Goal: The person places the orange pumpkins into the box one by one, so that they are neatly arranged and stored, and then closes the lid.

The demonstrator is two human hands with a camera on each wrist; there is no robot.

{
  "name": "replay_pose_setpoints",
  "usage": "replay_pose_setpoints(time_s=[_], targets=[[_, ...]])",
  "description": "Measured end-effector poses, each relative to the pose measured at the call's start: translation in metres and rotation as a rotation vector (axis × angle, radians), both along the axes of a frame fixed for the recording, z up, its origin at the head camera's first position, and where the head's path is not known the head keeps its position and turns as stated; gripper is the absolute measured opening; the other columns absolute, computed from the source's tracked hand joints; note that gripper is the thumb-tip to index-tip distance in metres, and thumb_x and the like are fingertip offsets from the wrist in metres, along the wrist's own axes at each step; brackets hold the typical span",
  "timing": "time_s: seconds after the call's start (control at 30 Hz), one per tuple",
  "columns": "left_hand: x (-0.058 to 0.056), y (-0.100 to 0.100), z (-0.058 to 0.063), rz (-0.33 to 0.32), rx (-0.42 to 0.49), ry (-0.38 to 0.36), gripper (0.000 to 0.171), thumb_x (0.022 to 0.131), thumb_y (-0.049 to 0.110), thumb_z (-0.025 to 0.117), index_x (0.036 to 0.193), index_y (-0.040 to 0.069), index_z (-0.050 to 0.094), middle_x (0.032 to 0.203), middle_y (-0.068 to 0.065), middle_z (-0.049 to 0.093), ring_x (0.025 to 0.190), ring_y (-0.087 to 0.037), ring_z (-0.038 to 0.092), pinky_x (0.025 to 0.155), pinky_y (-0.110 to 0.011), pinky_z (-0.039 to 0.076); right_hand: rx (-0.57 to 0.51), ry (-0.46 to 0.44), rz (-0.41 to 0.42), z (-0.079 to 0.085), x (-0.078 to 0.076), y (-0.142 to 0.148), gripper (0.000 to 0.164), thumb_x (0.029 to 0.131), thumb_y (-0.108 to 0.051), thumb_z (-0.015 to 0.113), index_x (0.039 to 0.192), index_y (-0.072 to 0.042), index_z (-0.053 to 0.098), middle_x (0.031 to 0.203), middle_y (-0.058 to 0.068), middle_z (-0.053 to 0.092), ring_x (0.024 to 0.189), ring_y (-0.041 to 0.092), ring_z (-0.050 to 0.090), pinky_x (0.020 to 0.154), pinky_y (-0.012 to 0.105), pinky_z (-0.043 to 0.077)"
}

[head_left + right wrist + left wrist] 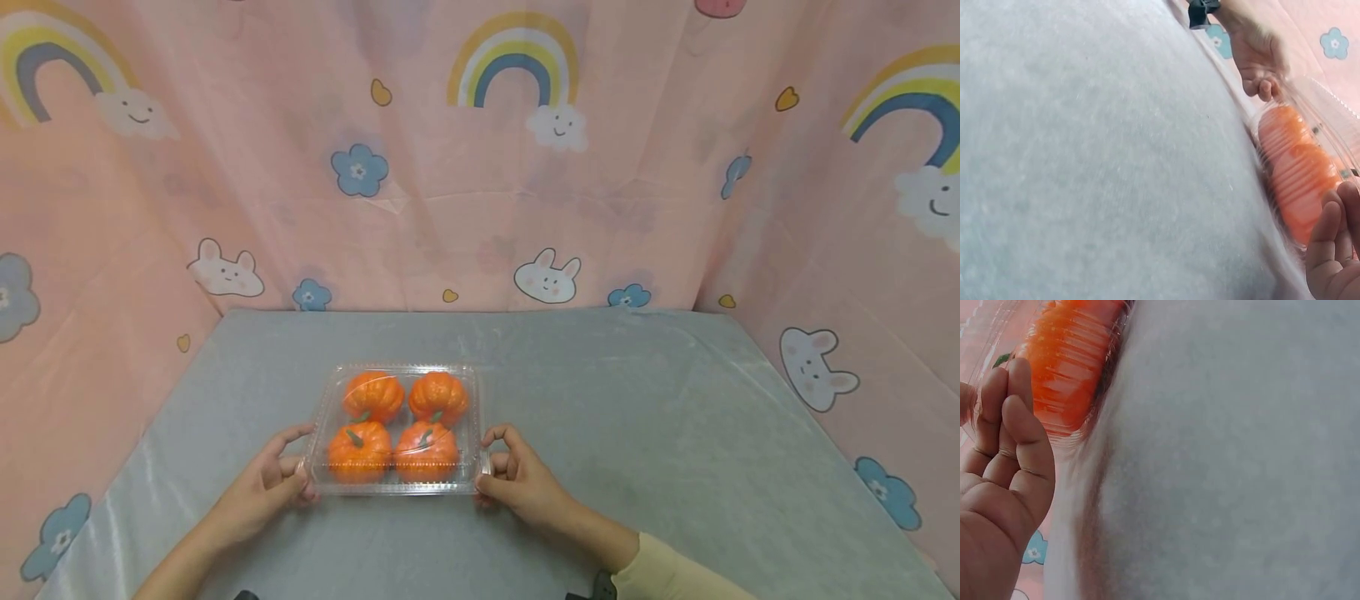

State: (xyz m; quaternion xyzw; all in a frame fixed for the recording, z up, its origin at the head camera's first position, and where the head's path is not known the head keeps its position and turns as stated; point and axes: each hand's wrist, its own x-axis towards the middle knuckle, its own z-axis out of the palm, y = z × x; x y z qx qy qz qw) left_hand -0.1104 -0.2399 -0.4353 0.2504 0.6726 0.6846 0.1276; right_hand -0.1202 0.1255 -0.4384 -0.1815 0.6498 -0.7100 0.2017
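A clear plastic clamshell box [401,490] with several small orange pumpkins [360,452] inside is on the grey cloth, left of the middle in the head view. Clear plastic lies over the pumpkins, which have green stems and sit in two rows. My left hand [270,479] pinches the box's near left corner between thumb and fingers. At the near right corner, my right hand [525,479] pinches the rim the same way. The left wrist view shows my left hand [1007,456] beside the ribbed wall. Both hands, the right one [1335,250] closer, appear in the right wrist view.
A grey cloth [637,433] covers the table and has slight wrinkles. Pink curtains [420,233] printed with rainbows, rabbits and flowers enclose the back and both sides. A dark strap [1200,12] is on the left wrist.
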Motion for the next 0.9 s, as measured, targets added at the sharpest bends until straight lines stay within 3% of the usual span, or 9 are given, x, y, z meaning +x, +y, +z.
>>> replay_pose_setpoints(time_s=[0.3, 0.63, 0.73, 0.9], targets=[[0.002, -0.001, -0.001, 0.027, -0.023, -0.019, 0.054, 0.097, -0.006, 0.043, 0.141, 0.022, 0.028, 0.089, 0.01, 0.066, 0.08, -0.003, 0.066, 0.07, -0.023, 0.056, -0.038, -0.052, -0.004, 0.001, 0.0, -0.001, 0.039, 0.086, 0.01, 0.054, 0.111, -0.003, 0.028, 0.078, 0.0, 0.063, 0.068, 0.006, 0.061, 0.066, 0.021, 0.055], [0.001, -0.001, -0.001, 0.112, -0.086, -0.051, 0.053, 0.096, -0.003, 0.046, 0.14, 0.02, 0.028, 0.082, 0.007, 0.065, 0.077, -0.006, 0.066, 0.068, -0.027, 0.058, 0.093, -0.098, -0.047, 0.006, -0.003, 0.0, 0.041, 0.087, 0.001, 0.059, 0.117, -0.004, 0.033, 0.075, -0.002, 0.067, 0.069, 0.008, 0.063, 0.064, 0.022, 0.054], [0.002, -0.002, -0.002, 0.138, -0.13, -0.046, 0.049, 0.098, 0.0, 0.045, 0.142, 0.015, 0.029, 0.084, 0.005, 0.066, 0.078, -0.009, 0.067, 0.069, -0.032, 0.059, 0.156, -0.048, -0.039, 0.007, -0.003, 0.004, 0.04, 0.088, -0.003, 0.062, 0.119, -0.003, 0.035, 0.08, 0.006, 0.07, 0.067, 0.009, 0.062, 0.06, 0.023, 0.053], [0.004, -0.004, 0.003, 0.229, -0.287, -0.021, 0.051, 0.098, 0.006, 0.05, 0.145, 0.004, 0.027, 0.086, -0.004, 0.067, 0.078, -0.014, 0.068, 0.067, -0.035, 0.059, 0.278, 0.122, -0.029, 0.01, -0.004, 0.015, 0.045, 0.09, -0.007, 0.064, 0.126, -0.003, 0.038, 0.087, 0.021, 0.069, 0.06, 0.013, 0.059, 0.051, 0.032, 0.054]])
